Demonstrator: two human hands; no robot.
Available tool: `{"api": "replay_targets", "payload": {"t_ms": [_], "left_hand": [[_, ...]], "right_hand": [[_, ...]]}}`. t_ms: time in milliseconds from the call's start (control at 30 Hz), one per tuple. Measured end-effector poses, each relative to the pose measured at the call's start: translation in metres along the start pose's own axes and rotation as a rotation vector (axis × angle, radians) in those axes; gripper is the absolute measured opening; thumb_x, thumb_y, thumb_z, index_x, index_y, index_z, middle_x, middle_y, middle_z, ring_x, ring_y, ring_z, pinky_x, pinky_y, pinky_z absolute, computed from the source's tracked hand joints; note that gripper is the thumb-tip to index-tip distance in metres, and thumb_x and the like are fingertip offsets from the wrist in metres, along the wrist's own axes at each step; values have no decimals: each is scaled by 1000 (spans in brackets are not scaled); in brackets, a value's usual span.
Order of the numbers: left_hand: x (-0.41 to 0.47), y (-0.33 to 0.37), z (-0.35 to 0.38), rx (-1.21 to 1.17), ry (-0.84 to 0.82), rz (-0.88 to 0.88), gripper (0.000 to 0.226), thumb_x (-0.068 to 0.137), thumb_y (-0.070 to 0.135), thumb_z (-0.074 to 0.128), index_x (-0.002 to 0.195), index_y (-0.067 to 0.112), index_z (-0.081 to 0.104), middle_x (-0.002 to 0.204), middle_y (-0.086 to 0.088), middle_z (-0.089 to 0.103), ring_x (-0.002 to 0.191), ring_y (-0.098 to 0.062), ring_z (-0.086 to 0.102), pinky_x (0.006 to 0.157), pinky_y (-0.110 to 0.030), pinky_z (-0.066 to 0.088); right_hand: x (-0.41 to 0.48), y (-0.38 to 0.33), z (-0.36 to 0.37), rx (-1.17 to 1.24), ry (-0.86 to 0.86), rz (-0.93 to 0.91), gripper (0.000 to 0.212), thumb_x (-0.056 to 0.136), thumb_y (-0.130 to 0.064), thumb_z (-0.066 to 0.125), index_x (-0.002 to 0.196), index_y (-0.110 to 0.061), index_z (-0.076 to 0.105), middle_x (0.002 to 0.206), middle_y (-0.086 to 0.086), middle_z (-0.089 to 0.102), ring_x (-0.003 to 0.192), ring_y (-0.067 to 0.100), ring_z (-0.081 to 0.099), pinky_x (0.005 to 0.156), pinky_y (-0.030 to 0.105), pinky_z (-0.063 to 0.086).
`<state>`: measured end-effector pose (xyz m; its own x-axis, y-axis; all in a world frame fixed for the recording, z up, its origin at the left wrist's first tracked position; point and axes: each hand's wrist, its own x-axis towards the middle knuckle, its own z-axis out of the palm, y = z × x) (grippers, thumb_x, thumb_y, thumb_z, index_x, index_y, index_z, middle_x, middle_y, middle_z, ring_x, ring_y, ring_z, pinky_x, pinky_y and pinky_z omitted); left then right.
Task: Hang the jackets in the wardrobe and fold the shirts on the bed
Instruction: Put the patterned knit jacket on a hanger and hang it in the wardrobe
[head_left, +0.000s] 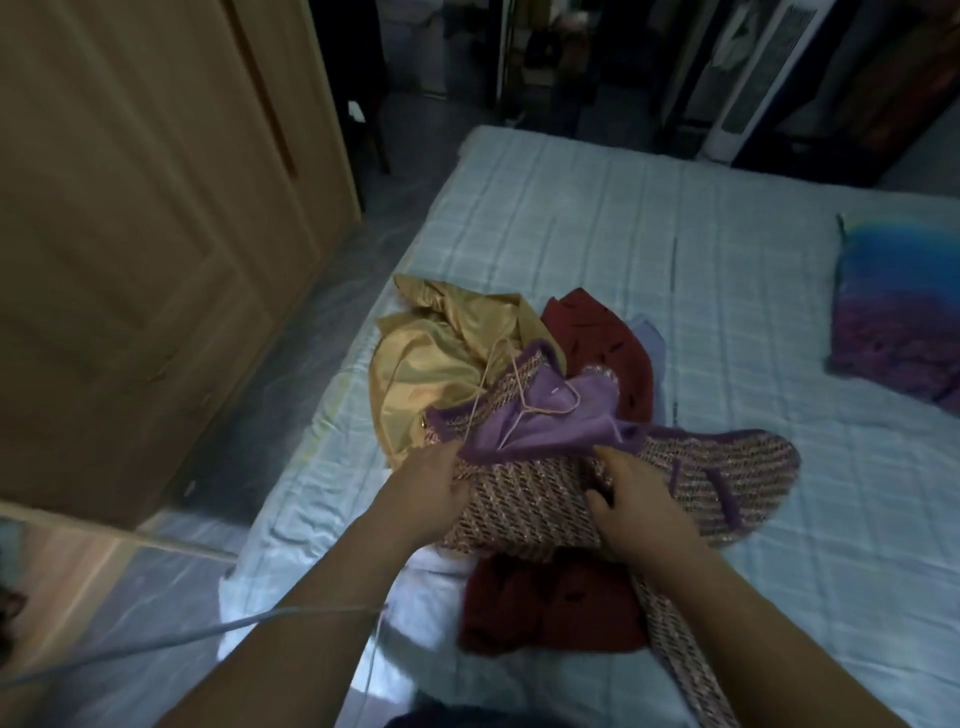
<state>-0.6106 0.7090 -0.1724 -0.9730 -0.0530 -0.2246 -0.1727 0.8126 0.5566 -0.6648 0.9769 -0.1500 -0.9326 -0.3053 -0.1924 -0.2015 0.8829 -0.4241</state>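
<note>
The left hand (431, 491) and right hand (641, 501) are both gripping the jacket (524, 512) on its hanger (524, 410), seemingly early on, with the other clothes (431, 358) lying unfolded.

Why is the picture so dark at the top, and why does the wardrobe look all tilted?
Head view: dim light leaves the far end nearly black and fuzzy; the wide lens bends the edges, so the wardrobe leans and the bed curves; the jacket looks slightly smeared; the floor has a pale shine.
</note>
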Motion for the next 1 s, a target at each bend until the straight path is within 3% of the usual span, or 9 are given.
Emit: {"api": "replay_targets", "payload": {"t_ms": [100, 267, 433, 667, 833, 1000], "left_hand": [[37, -31, -4, 9, -66, -16, 51, 88, 25, 56, 137, 17, 46, 131, -10, 56, 122, -28, 51, 96, -38, 46], [77, -58, 9, -32, -183, -9, 40, 88, 23, 54, 126, 13, 51, 122, -11, 60, 114, -30, 56, 91, -43, 50], [95, -71, 35, -81, -261, -1, 38, 89, 26, 54, 125, 16, 51, 113, -9, 62, 105, -28, 59, 88, -44, 50], [106, -81, 60, -122, -341, -52, 49, 91, 29, 55, 136, 14, 46, 120, -13, 61, 110, -30, 59, 92, -42, 50], [108, -80, 75, -110, -391, -68, 52, 91, 46, 57, 133, 16, 46, 120, -12, 61, 108, -30, 61, 86, -39, 50], [100, -72, 88, -92, -394, -99, 60, 88, 57, 58, 127, 13, 47, 123, -14, 58, 111, -31, 58, 90, -41, 49]], "right_hand": [[43, -15, 25, 12, -54, 82, 56, 84, -22, 61, 138, -11, 51, 129, 12, 61, 118, 28, 56, 99, 36, 44], [102, -38, 58, 32, -129, 75, 38, 78, -17, 50, 114, -17, 61, 112, 8, 67, 104, 29, 62, 90, 39, 51], [159, -24, 74, -127, -264, 52, 54, 85, -6, 49, 138, -19, 54, 133, 11, 57, 122, 30, 52, 105, 40, 42], [184, -9, 83, -319, -365, 137, 56, 91, -17, 49, 146, -21, 41, 150, 7, 42, 135, 30, 40, 105, 45, 40], [174, -7, 94, -416, -311, 211, 38, 91, -20, 47, 129, -21, 49, 134, 7, 53, 125, 29, 46, 96, 45, 35], [171, -14, 86, -565, -310, 183, 29, 89, -22, 51, 118, -25, 56, 125, 3, 57, 123, 27, 42, 94, 51, 28]]}}
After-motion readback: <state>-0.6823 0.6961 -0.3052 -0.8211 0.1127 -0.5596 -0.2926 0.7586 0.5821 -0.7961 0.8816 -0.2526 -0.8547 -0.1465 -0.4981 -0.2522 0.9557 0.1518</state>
